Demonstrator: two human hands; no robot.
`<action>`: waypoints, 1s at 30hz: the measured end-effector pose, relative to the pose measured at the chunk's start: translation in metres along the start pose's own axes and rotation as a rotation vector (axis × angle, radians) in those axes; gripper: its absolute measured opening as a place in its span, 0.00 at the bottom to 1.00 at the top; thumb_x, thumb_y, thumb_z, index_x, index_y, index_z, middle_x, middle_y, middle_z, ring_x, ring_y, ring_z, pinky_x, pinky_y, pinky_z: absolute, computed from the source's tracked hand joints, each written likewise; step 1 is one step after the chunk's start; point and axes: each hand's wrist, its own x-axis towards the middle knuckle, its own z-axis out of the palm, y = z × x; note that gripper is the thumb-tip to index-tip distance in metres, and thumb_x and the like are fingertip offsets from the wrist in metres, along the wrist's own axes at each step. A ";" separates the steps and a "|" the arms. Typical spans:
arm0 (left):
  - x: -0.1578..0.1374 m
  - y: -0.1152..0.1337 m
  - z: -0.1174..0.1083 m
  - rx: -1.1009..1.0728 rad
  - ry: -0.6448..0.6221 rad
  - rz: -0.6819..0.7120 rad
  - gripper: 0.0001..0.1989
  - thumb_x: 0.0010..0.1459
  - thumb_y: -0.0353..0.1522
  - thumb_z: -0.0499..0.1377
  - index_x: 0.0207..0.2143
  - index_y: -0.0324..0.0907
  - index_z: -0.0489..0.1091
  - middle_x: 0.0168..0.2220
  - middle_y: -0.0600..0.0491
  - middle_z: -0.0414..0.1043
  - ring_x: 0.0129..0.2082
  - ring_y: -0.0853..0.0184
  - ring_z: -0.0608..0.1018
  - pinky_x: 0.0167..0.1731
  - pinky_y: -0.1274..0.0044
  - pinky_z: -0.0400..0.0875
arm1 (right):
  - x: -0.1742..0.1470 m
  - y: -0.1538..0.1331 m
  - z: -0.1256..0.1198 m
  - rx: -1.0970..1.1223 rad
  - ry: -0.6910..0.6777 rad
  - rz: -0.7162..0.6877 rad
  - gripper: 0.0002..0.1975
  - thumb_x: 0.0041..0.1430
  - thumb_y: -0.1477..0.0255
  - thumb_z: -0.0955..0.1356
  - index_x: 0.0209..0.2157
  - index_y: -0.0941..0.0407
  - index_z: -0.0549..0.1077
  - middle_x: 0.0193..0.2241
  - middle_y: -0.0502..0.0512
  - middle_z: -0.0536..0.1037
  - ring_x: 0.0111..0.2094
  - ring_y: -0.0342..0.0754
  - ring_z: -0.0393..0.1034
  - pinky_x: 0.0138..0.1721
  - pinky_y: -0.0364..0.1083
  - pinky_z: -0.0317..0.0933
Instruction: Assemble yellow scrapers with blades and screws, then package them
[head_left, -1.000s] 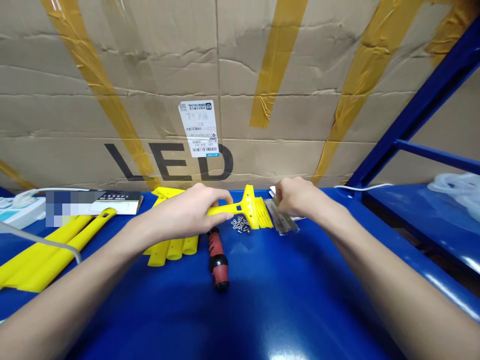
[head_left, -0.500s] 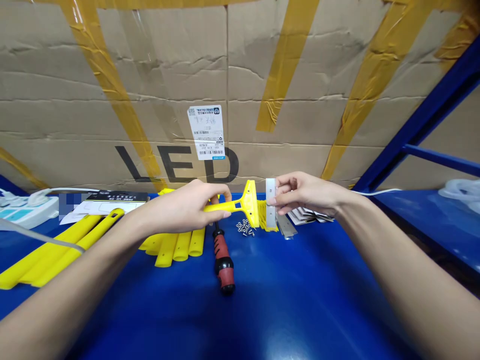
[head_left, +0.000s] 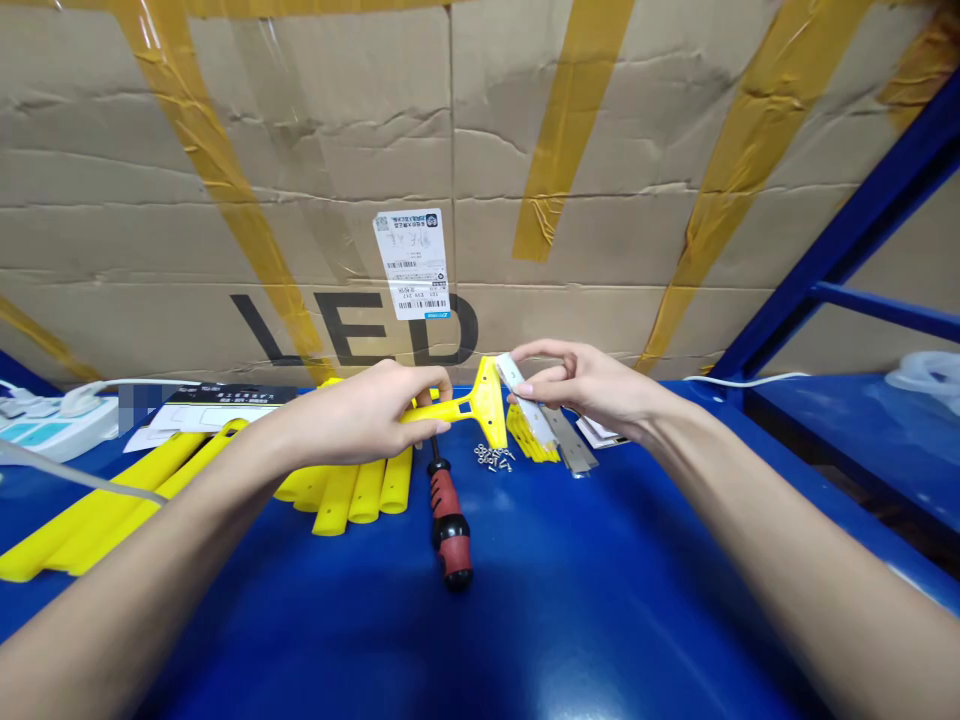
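My left hand (head_left: 375, 410) is closed around the handle of a yellow scraper (head_left: 489, 403), whose wide head points right. Between the thumb and fingers of my right hand (head_left: 585, 385) is a flat metal scraper blade (head_left: 527, 400) with holes, tilted, its upper end close to the scraper head; whether they touch I cannot tell. Below the head lies a small pile of screws and nuts (head_left: 493, 457). Yellow small parts (head_left: 531, 437) and more metal blades (head_left: 576, 450) lie beneath my right hand. A red and black screwdriver (head_left: 450, 528) rests nearer me, its tip partly hidden by my left hand.
Several yellow tubes (head_left: 364, 492) lie under my left hand, with longer ones (head_left: 112, 490) further left. A white power strip (head_left: 52, 430) and printed cards (head_left: 217, 408) are at left. A taped cardboard box (head_left: 315, 130) stands behind the blue table (head_left: 555, 600); a blue frame (head_left: 832, 240) rises right.
My right hand has moved left with the blade, which has turned from upright to slanted and come up to the scraper head. The scraper has shifted slightly left.
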 end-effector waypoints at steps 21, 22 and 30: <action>-0.002 0.004 -0.001 0.016 -0.079 0.054 0.13 0.63 0.41 0.57 0.46 0.43 0.69 0.37 0.53 0.76 0.32 0.65 0.74 0.29 0.75 0.62 | -0.002 0.001 0.033 0.048 -0.001 0.133 0.16 0.54 0.79 0.75 0.43 0.56 0.69 0.25 0.50 0.80 0.23 0.40 0.73 0.30 0.38 0.72; -0.001 0.006 -0.001 0.011 -0.081 0.067 0.13 0.63 0.41 0.57 0.44 0.44 0.70 0.35 0.55 0.75 0.31 0.66 0.74 0.29 0.75 0.61 | -0.002 0.001 0.034 0.061 0.011 0.153 0.16 0.54 0.80 0.75 0.42 0.56 0.69 0.24 0.50 0.80 0.22 0.40 0.73 0.29 0.38 0.72; -0.001 0.009 -0.002 -0.006 -0.092 0.096 0.13 0.63 0.41 0.57 0.44 0.43 0.73 0.29 0.56 0.73 0.26 0.67 0.71 0.27 0.76 0.59 | 0.000 0.004 0.033 0.155 -0.049 0.173 0.19 0.54 0.77 0.76 0.45 0.55 0.70 0.29 0.51 0.81 0.27 0.42 0.77 0.32 0.41 0.75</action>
